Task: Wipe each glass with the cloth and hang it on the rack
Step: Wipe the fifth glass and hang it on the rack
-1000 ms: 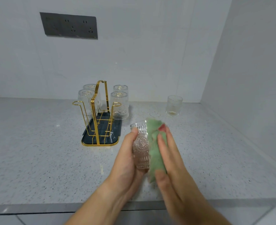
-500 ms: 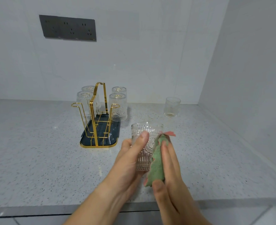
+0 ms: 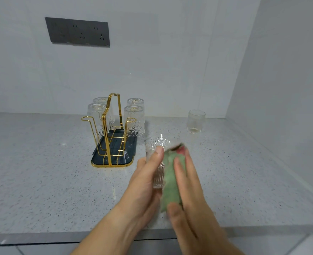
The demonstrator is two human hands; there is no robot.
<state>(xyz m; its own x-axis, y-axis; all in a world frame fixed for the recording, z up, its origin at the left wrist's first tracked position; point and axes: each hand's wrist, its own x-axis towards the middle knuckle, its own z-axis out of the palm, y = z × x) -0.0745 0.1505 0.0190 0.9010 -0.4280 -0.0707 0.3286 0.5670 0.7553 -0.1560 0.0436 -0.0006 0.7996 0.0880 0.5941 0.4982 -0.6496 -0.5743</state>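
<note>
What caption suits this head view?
Left hand grips a patterned glass; right hand holds a green cloth against it.

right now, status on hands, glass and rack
Left hand grips embossed glass, right hand holds green cloth against it. Four glasses hang inverted on gold rack, front pegs look free. Upright glass waits far right; nothing blocks the rack.

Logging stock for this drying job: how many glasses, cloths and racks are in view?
Glasses: 6, namely 4 hung glasses on the rack, 1 held glass in the left hand, 1 standing glass on the counter
Cloths: 1, the cloth in the right hand
Racks: 1
Total: 8
</note>
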